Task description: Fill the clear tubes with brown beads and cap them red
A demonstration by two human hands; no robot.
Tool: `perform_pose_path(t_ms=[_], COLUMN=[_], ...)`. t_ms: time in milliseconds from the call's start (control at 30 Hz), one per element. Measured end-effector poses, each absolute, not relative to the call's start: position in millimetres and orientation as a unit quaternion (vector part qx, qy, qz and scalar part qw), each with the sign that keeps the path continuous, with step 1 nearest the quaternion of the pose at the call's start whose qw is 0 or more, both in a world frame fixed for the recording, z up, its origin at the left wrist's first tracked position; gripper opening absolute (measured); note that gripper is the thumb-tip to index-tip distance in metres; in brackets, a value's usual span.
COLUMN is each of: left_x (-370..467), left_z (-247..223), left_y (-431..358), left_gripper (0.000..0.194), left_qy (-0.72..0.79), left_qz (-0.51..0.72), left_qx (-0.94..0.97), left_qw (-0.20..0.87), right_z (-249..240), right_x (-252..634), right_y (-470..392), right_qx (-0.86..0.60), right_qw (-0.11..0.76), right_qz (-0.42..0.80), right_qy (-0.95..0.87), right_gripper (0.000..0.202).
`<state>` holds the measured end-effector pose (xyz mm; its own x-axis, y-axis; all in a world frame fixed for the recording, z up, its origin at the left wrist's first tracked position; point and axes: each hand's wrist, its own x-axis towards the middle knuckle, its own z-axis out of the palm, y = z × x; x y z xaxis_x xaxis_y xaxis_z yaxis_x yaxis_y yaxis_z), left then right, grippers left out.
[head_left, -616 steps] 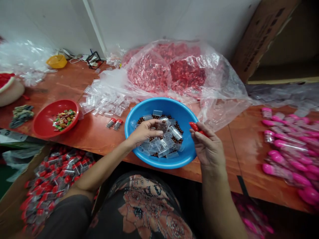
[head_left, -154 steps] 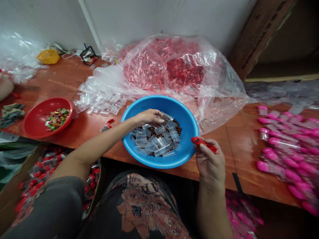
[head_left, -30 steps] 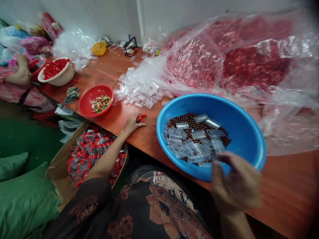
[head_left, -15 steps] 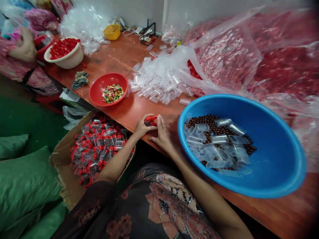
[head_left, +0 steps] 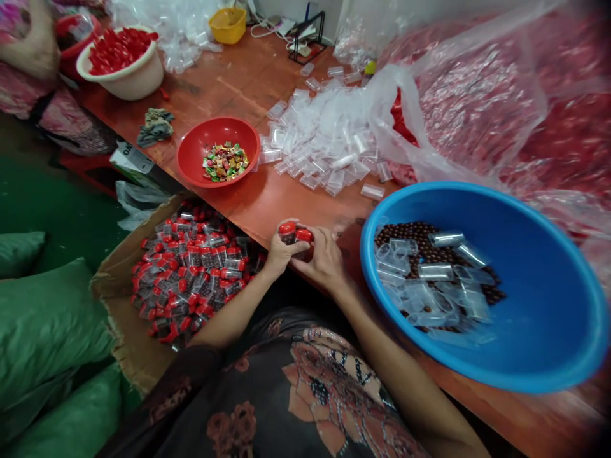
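Both my hands meet at the table's front edge. My left hand (head_left: pixel 281 253) is closed around small containers with red caps (head_left: pixel 287 231). From the right, my right hand (head_left: pixel 325 259) has its fingers on another red cap (head_left: pixel 303 236) of the same group. The containers' lower parts are hidden by my fingers. A blue basin (head_left: pixel 544 305) right of my hands holds brown balls (head_left: pixel 405 234) and clear tubes (head_left: pixel 436 271). Below on the left, a cardboard box (head_left: pixel 117 299) is full of red-capped containers (head_left: pixel 200 267).
A red bowl (head_left: pixel 191 156) of wrapped sweets, a pile of clear tubes (head_left: pixel 329 137) and a cloth (head_left: pixel 156 126) lie on the table (head_left: pixel 248 207). Farther back are a white bowl (head_left: pixel 133 79), a yellow basket (head_left: pixel 228 27) and plastic bags (head_left: pixel 472 95). Another person's arm (head_left: pixel 35 48) shows top left.
The view has shifted slightly. The red caps now point up between my hands, and my right hand's fingers have curled in from being stretched out.
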<state>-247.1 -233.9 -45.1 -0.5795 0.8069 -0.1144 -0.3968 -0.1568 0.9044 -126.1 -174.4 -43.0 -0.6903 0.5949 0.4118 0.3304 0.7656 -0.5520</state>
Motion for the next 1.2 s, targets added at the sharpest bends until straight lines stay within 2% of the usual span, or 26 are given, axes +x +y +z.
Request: perform_pose_path(t_ms=[133,333,433,600,767,933,1000,1067,1133,1200], left_x=[-233.6,-225.5,-223.3,-221.1,-216.0,-216.6,-228.7,-251.9,-283.9,-317.8], left_z=[-34.5,-22.9,-18.8,-7.9,2.9,4.2,-1.0,-8.8,-16.3,-19.8], left_y=[-236.1,-243.6,-247.8,-253.1,-256.6,-259.7,-263.7,-273.1,-289.9,-312.6], left_gripper=[0.054,0.05,0.048,0.04,0.035,0.042,0.046,0.046,0.042,0.037], left_qy=[0.496,0.527,0.538,0.551,0.54,0.537,0.55,0.609,0.726,0.841], left_qz=[0.74,0.712,0.704,0.671,0.665,0.662,0.671,0.668,0.604,0.488], left_qx=[0.121,0.108,0.105,0.083,0.091,0.101,0.108,0.115,0.117,0.109], left_qw=[0.438,0.451,0.452,0.489,0.508,0.513,0.485,0.413,0.306,0.204], right_z=[-40.3,-41.3,-38.4,-33.9,-32.8,-28.9,-25.6,-22.0,-18.8,-16.3], right_x=[-121.5,-111.9,-109.4,-107.5,-102.5,-102.1,-101.7,-97.5,-88.0,-73.7], right_y=[-175.0,-177.3,-181.5,-189.6,-193.4,-197.0,-198.7,-201.2,-205.4,-211.3], right_qx=[-0.261,-0.242,-0.235,-0.215,-0.199,-0.208,-0.215,-0.227,-0.227,-0.21], right_qw=[0.293,0.284,0.289,0.307,0.282,0.255,0.22,0.181,0.151,0.124], right_qz=[0.182,0.062,0.053,0.086,0.1,0.168,0.211,0.257,0.307,0.361], right_qy=[-0.902,-0.926,-0.926,-0.923,-0.933,-0.929,-0.928,-0.922,-0.912,-0.9], right_gripper=[0.059,0.047,0.045,0.059,0.067,0.074,0.087,0.097,0.09,0.071])
